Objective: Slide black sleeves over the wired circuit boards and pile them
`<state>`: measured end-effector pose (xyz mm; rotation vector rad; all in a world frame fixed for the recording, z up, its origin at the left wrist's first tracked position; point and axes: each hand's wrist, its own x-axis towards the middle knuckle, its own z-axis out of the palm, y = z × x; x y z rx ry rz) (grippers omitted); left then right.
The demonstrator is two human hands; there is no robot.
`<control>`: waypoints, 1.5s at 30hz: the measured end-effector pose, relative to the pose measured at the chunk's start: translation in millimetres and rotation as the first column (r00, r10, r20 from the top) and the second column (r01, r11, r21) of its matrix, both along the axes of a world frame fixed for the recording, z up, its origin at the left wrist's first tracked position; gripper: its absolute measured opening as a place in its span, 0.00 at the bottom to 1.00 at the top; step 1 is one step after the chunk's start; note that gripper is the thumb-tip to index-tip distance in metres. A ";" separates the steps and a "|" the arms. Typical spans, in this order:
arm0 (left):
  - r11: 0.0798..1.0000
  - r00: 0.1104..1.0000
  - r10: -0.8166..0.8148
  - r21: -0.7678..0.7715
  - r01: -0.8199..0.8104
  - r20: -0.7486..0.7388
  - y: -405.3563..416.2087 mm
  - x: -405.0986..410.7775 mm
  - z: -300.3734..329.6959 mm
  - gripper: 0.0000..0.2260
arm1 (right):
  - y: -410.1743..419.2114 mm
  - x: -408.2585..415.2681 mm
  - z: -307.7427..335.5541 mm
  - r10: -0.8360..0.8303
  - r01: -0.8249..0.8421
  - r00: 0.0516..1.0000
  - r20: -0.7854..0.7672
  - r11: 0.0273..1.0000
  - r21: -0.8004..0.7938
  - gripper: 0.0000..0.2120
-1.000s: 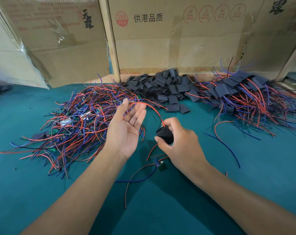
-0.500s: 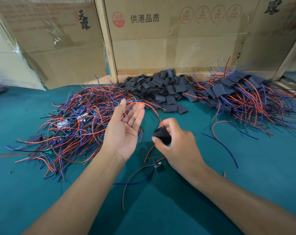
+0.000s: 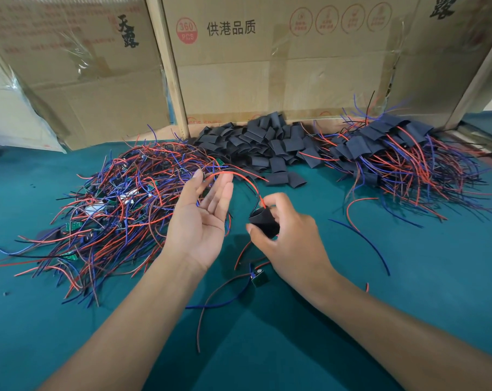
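Observation:
My right hand (image 3: pixel 290 235) grips a black sleeve (image 3: pixel 263 224) just above the table, near the middle. A red and a black wire (image 3: pixel 249 183) rise out of the sleeve's top and arc left to the fingertips of my left hand (image 3: pixel 202 218). That hand is palm up with straight fingers, the wires lying across the tips. Below my right hand a small green circuit board (image 3: pixel 258 278) with red and blue wires lies on the cloth.
A tangle of bare wired boards (image 3: pixel 118 204) spreads at the left. Empty black sleeves (image 3: pixel 261 148) are heaped at the back centre, and sleeved boards (image 3: pixel 394 153) are piled at the right. Cardboard boxes (image 3: pixel 267 71) wall the back. The table is covered in teal cloth (image 3: pixel 408 292).
Both hands keep almost the same pose, the sleeve and wires still held between them. Only the view has shifted slightly.

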<state>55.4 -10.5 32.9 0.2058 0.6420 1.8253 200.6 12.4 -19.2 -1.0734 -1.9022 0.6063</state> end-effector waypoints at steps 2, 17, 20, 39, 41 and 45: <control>1.000 1.000 -0.001 -0.028 0.001 -0.011 0.5 1.7 -3.6 0.07 | 0.0 -0.5 0.4 0.007 -0.007 1.000 -0.028 1.000 -0.008 0.14; 0.854 0.587 -0.466 -0.511 0.102 -0.662 -0.5 -27.6 -9.9 0.19 | 15.4 11.2 1.9 0.072 -0.079 0.995 -0.067 0.990 -0.116 0.08; 0.678 -0.075 -0.706 -0.702 0.219 -0.704 -15.9 -45.6 1.8 0.24 | 23.3 20.4 6.6 0.114 -0.106 0.993 0.044 0.984 -0.143 0.09; 0.964 -0.419 0.116 0.001 0.265 -0.900 0.3 -9.3 -25.3 0.16 | 39.1 55.5 37.0 0.439 -0.419 0.897 -0.042 0.818 -0.393 0.07; 0.973 -0.395 0.112 0.020 0.230 -0.912 0.3 -10.1 -24.7 0.16 | 41.1 58.2 36.0 0.380 -0.361 0.924 -0.046 0.824 -0.438 0.11; 0.985 -0.389 0.150 0.104 0.137 -0.909 0.2 -9.0 -24.5 0.20 | 43.2 55.5 31.1 0.299 -0.269 0.954 -0.004 0.852 -0.449 0.10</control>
